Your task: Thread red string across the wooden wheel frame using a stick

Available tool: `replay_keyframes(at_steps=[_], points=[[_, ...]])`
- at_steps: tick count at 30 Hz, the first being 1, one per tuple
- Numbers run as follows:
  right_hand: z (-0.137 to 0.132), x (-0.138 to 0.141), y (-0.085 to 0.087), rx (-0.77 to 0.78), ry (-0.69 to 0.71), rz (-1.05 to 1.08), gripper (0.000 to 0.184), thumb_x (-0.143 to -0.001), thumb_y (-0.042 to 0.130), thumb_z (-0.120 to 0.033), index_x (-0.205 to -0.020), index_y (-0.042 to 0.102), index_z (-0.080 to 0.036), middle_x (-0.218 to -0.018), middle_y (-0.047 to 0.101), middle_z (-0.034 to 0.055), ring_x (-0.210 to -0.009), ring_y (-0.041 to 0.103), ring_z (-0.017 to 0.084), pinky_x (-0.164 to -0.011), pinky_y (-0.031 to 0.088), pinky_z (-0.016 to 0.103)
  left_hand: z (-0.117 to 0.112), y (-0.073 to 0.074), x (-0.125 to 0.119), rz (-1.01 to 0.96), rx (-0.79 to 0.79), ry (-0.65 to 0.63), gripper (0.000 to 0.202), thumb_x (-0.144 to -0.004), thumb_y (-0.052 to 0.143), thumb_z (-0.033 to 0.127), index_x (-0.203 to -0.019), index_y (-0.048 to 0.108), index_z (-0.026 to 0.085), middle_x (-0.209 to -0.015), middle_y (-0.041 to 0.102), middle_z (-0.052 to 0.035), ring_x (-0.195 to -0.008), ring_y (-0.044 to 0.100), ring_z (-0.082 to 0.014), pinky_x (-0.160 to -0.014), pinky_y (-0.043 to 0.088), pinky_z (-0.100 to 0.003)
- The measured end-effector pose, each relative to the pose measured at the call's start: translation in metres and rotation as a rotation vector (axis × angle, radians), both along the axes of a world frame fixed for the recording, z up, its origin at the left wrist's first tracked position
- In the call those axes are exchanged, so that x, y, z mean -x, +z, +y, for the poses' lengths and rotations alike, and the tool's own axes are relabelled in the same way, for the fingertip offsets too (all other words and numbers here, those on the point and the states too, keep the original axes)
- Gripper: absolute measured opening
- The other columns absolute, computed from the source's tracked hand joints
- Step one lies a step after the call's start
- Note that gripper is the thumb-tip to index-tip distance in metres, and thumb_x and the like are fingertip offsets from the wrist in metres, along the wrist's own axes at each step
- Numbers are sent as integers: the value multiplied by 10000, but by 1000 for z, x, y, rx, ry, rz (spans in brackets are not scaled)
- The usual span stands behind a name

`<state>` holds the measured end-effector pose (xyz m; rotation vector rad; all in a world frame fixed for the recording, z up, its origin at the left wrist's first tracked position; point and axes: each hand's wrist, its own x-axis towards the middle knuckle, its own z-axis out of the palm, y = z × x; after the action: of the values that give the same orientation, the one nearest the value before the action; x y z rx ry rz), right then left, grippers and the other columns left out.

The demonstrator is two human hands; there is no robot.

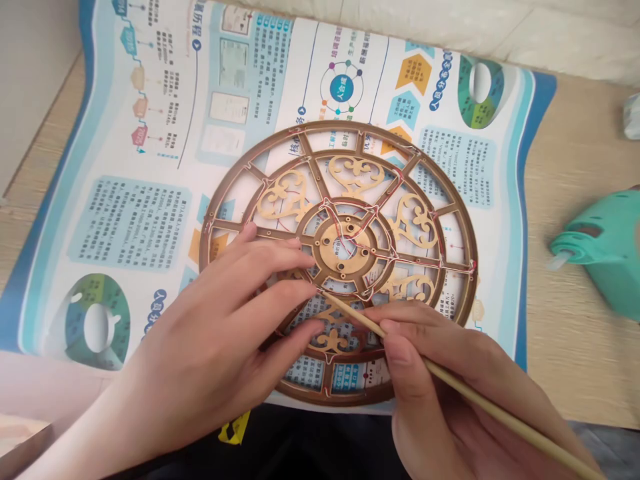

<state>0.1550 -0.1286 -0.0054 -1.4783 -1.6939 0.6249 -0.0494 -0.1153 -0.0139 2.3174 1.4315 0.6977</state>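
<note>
A round bronze-coloured metal frame (320,178) with spokes, rings and gold scroll ornaments lies flat in front of me. Thin red and white wires (376,212) run along its spokes and rings and gather near the hub. Across its left side rests my left hand (235,300), fingers spread and fingertips touching the frame close to the inner ring. My right hand (440,373) pinches a thin wooden stick (480,400). The stick's tip meets the inner ring just beside my left fingertips. Part of the frame's lower left is hidden under my left hand.
Beneath the frame a printed poster sheet (165,120) covers much of the wooden table (575,347). A green glue gun (605,247) with a clear nozzle lies at the right. A whitish object (632,117) sits at the far right edge. Something yellow (234,428) shows below the table edge.
</note>
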Motion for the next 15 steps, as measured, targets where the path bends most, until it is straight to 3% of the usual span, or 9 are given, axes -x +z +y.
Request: replay_keyframes(at_steps=[2,9,15], points=[[1,-2,-1,13,20,14,154,-1132,559,-240,-1011,640,-289,-951,779,-72,-857,737,80,-810,620,217,0,0,0,5,-3,1,125,-1099,579,274,-1177,670,237,-1371,655,-7,-1379,620,-156,-1455,360,-401],[6,-12,-3,6,86,-28,146,-1124,568,-240,-1035,678,-277,-1009,772,-56,-878,740,58,-804,607,157,0,-1,0,13,-18,2,128,-1103,578,273,-1190,663,235,-1377,647,-3,-1388,602,-121,-1446,316,-324],[8,-15,-5,-68,56,-61,156,-1098,623,-249,-988,731,-271,-954,789,3,-810,746,134,-676,618,243,-1,-2,2,9,-11,4,127,-1098,581,283,-1200,648,246,-1390,644,-1,-1393,603,-131,-1451,328,-339]])
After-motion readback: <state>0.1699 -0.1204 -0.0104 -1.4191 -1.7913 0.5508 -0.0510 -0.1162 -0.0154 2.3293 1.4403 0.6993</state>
